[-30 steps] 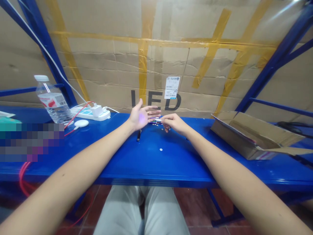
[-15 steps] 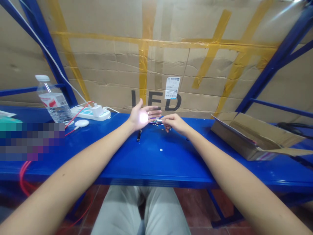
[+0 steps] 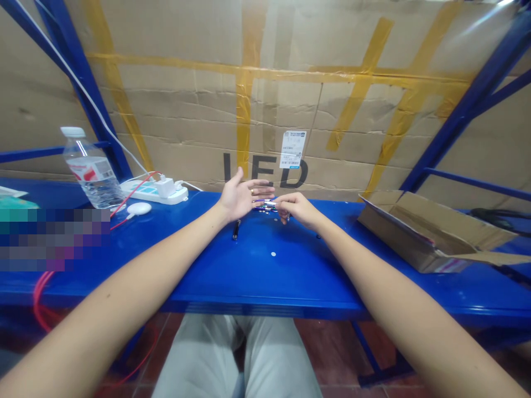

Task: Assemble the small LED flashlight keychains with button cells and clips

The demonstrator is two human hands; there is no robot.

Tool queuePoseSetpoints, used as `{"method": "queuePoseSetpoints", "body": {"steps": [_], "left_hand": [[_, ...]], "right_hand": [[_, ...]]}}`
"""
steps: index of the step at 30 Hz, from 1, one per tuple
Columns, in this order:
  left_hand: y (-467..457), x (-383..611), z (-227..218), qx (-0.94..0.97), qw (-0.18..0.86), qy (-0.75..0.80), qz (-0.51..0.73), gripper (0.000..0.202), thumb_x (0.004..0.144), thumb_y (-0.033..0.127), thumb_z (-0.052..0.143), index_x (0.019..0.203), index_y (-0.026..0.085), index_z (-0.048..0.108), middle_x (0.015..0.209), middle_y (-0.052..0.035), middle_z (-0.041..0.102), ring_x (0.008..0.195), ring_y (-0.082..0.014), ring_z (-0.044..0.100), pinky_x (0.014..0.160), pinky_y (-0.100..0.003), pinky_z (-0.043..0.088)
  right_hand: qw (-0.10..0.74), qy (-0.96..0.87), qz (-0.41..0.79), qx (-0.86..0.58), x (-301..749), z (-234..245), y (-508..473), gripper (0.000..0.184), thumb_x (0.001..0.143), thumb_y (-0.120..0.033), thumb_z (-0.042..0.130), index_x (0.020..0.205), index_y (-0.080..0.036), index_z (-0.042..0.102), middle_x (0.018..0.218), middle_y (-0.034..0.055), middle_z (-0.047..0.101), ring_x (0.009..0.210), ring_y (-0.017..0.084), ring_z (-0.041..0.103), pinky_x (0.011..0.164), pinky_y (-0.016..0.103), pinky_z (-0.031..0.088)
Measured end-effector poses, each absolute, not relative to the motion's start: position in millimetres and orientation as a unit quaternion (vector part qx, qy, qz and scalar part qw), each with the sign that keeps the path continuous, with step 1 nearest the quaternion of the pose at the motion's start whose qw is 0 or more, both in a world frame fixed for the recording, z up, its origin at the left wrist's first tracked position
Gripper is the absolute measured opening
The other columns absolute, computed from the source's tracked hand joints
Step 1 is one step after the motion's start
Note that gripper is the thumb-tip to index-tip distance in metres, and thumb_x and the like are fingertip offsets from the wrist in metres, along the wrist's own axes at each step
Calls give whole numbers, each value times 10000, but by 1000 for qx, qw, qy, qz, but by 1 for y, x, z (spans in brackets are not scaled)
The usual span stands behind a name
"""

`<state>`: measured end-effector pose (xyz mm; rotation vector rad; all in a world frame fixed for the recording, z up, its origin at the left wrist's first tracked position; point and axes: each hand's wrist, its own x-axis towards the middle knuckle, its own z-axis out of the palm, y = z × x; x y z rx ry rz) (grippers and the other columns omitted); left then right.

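My left hand (image 3: 237, 198) is held above the blue table (image 3: 249, 276), its palm turned up and fingers stretched out, with a ring on one finger. My right hand (image 3: 298, 207) pinches a small silver flashlight (image 3: 269, 203), whose end points toward the left hand's fingers. Other small shiny pieces lie behind and below it, too small to make out. Under the left wrist is a short black cylinder (image 3: 236, 229). A small white disc (image 3: 273, 254) rests on the table in front of my hands.
An open cardboard box (image 3: 423, 237) stands at the right. On the left are a water bottle (image 3: 93, 171), a white power strip (image 3: 153, 190), a white round device (image 3: 139, 209) and red cables (image 3: 41, 298). A large taped carton (image 3: 199, 121) closes off the back.
The bright spot of light on my left palm has gone out. Both hands are in nearly the same place.
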<state>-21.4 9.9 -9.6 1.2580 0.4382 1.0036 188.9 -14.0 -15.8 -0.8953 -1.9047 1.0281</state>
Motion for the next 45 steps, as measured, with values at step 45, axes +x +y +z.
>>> {"method": "queuePoseSetpoints", "body": {"steps": [45], "left_hand": [[9, -21, -8, 509, 715, 170, 449, 801, 890, 760, 294, 1093, 96, 692, 1178, -222, 706, 1166, -366, 636, 1021, -527, 463]], "right_hand": [[392, -749, 375, -380, 191, -15, -14, 236, 748, -348, 607, 594, -172, 578, 469, -36, 485, 435, 122, 505, 496, 278, 390]]}}
